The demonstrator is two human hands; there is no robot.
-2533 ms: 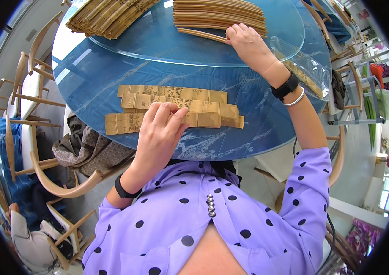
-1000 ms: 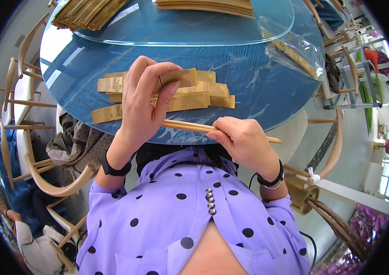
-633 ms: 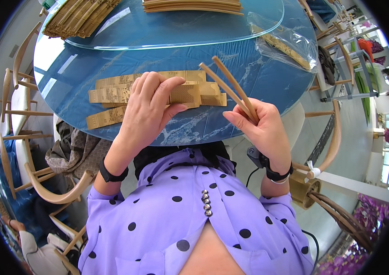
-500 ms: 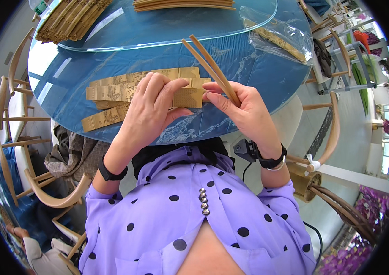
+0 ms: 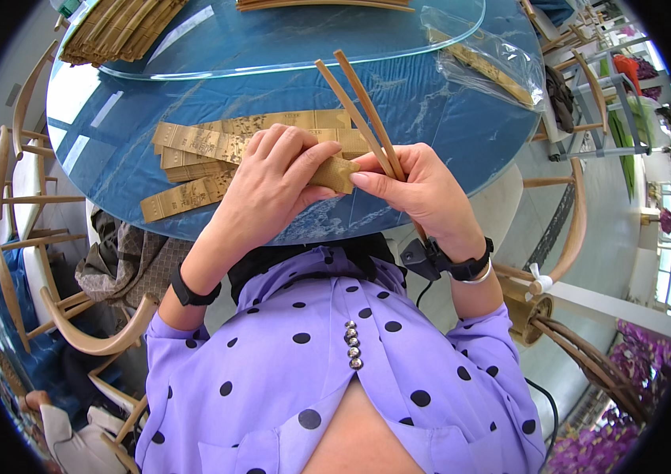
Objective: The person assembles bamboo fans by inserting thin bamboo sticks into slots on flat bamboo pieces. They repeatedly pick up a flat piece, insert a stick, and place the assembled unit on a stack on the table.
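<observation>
My left hand (image 5: pixel 272 170) grips a gold paper chopstick sleeve (image 5: pixel 334 174) with its fingers over the top and thumb below. The sleeve's right end is bent and looks slightly bulged open. In my right hand (image 5: pixel 422 186) is a pair of wooden chopsticks (image 5: pixel 367 118), slanting up and away to the left. Their lower ends show under the palm. My right thumb and forefinger also pinch the sleeve's end. More flat gold sleeves (image 5: pixel 189 193) lie fanned and overlapping on the blue table (image 5: pixel 272 91), under and left of my left hand.
A pile of gold sleeves (image 5: pixel 114 31) lies at the far left on the glass turntable (image 5: pixel 225 39), with a row of chopsticks (image 5: pixel 324 5) at the back. A clear plastic bag (image 5: pixel 493 59) holds gold sleeves at right. Wooden chairs (image 5: pixel 576 229) surround the table.
My right thumb and forefinger have closed on the sleeve's end, which now bends and tilts downward. The chopsticks have shifted within my right hand, their lower ends now showing below it.
</observation>
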